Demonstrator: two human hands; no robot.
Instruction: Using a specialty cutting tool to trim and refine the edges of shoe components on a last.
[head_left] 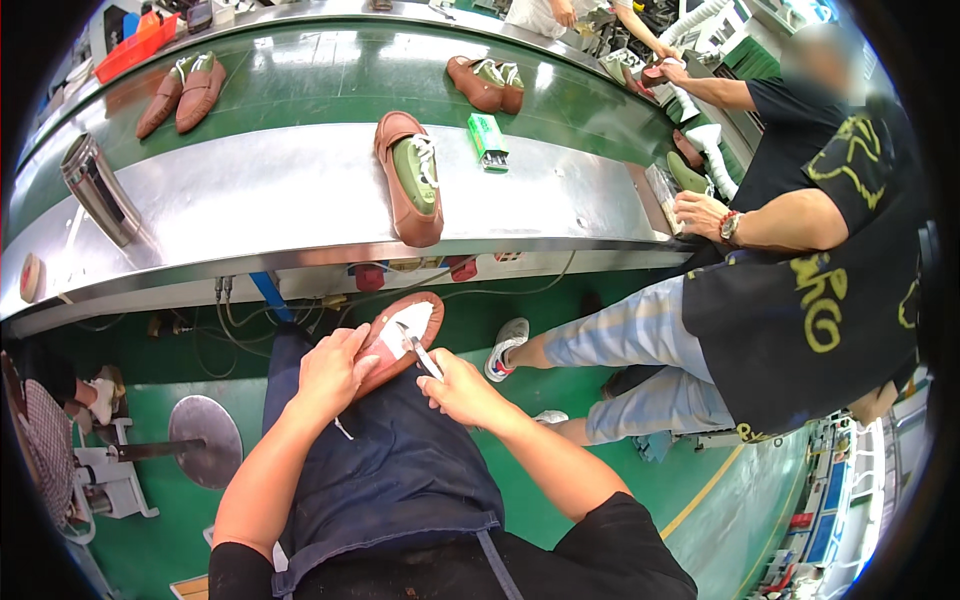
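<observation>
Over my apron-covered lap, a brown shoe (pixel 433 312) is turned with its underside up, and a white patch (pixel 412 321) covers part of it. My left hand (pixel 333 372) is closed around the shoe's near left side, the thumb lying along it. In my right hand (pixel 462 390) is a slim metal hand tool (pixel 428 363), its tip at the white patch; I cannot make out its exact kind. A thin white lace end (pixel 343 428) hangs below the left hand. On the bench ahead stands a brown loafer (pixel 408 205) with green lining and white laces.
The metal bench edge (pixel 330 258) runs across in front of me, with cables beneath. On it are a steel tumbler (pixel 100 190) and a small green box (pixel 487 140). Brown shoes (pixel 200 95) sit on the green belt (pixel 330 75). A co-worker (pixel 790 310) stands close at right.
</observation>
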